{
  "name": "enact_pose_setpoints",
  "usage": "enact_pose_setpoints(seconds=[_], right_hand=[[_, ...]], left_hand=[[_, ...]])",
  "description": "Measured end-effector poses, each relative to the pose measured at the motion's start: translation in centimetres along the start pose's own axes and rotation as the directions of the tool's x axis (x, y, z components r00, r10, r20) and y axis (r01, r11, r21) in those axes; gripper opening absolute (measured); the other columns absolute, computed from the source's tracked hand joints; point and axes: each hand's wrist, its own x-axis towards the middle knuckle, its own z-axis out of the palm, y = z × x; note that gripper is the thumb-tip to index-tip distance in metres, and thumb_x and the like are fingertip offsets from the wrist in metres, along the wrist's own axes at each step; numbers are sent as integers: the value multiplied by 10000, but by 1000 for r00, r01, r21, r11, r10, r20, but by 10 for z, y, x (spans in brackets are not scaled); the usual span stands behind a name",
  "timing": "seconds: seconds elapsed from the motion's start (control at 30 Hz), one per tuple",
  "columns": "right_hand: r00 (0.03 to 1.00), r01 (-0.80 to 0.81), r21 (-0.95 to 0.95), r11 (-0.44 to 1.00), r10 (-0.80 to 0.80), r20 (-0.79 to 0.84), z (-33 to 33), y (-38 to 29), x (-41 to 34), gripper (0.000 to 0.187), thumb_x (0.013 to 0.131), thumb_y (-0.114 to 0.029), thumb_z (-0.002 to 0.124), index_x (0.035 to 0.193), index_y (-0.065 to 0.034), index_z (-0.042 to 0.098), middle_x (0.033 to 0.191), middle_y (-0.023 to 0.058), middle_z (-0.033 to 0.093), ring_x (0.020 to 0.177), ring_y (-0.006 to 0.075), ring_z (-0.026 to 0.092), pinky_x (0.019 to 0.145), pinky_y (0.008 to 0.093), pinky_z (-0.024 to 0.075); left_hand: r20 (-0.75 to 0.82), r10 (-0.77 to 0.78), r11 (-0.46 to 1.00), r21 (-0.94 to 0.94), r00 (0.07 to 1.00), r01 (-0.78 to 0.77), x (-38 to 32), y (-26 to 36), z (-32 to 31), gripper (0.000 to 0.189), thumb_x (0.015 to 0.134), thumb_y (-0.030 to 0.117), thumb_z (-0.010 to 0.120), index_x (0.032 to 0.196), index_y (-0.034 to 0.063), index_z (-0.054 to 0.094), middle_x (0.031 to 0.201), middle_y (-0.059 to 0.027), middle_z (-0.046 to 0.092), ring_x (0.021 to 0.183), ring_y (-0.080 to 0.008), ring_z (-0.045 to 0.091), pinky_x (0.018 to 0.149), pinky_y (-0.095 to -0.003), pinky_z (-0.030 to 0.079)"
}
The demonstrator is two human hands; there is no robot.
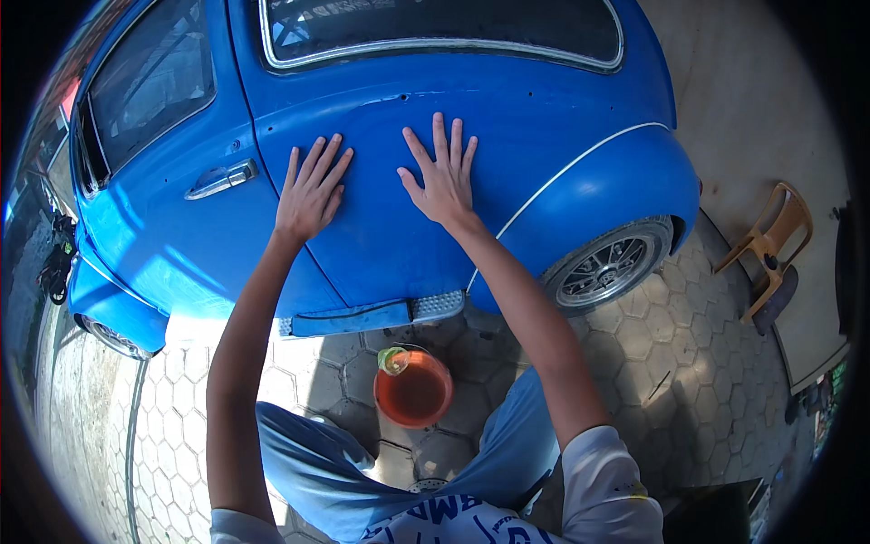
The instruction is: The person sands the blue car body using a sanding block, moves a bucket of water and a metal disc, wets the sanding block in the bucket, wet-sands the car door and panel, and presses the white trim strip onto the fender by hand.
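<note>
Before me stands a blue car [380, 238], seen from its side. My left hand [309, 194] lies palm down on its painted body beside the rear edge of the door, fingers spread, to the right of the chrome door handle [223, 179]. My right hand [442, 170] rests flat on the rear side panel, fingers apart, below the side window's chrome trim [442, 44]. Neither hand holds anything. An orange bucket [413, 391] of dark liquid stands on the paving between my legs, with a clear greenish plastic item [393, 360] at its rim.
The rear wheel [608, 272] and its fender are to the right; the running board [367, 318] runs along the car's lower edge. A tan plastic chair [775, 238] stands by the wall at right. Hexagonal paving [639, 347] covers the ground. A dark object [714, 510] is at lower right.
</note>
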Motion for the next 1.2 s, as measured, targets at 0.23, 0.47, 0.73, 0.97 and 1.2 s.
enact_pose_setpoints(seconds=[0.23, 0.47, 0.73, 0.97, 1.2], right_hand=[[986, -166, 300, 939, 157, 54, 24, -22, -135, 682, 980, -266, 655, 1607, -155, 410, 1719, 249, 162, 1548, 516, 215, 1227, 609, 281], [714, -652, 480, 587, 262, 649, 96, -106, -377, 317, 932, -164, 677, 1213, -27, 733, 1049, 187, 770, 959, 323, 749, 906, 423, 582], [567, -690, 373, 621, 143, 812, 111, -109, -514, 201, 924, -217, 708, 903, -32, 784, 869, 162, 757, 835, 343, 736, 776, 439, 567], [531, -707, 319, 631, 176, 829, 124, -123, -486, 338, 942, -311, 739, 795, -7, 725, 751, 205, 686, 701, 382, 693, 664, 475, 501], [796, -524, 429, 736, 244, 553, 144, -149, -369, 246, 937, -269, 750, 854, -41, 707, 859, 112, 696, 819, 336, 665, 785, 448, 524]], left_hand=[[30, -202, 957, -205, 979, 203, -81, 56, 41, 776, 907, 136, 577, 1645, 159, 338, 1732, -113, 238, 1587, -344, 233, 1289, -575, 178], [560, -224, 573, -587, 798, 572, -258, 202, 125, 762, 816, 59, 647, 1552, 103, 457, 1661, -171, 343, 1441, -415, 422, 1173, -518, 394], [648, -240, 394, -616, 723, 682, -399, 294, 152, 475, 822, 10, 656, 1287, 105, 684, 1336, -137, 653, 1248, -370, 611, 1058, -448, 506], [687, -475, 126, -565, 550, 815, -427, 288, 151, 293, 867, 26, 613, 1125, 87, 738, 1100, -155, 703, 1018, -364, 701, 878, -438, 568], [549, -636, 135, -614, 543, 778, -385, 211, 161, 268, 859, 17, 593, 1090, 56, 724, 1008, -153, 663, 924, -355, 642, 834, -433, 529]])
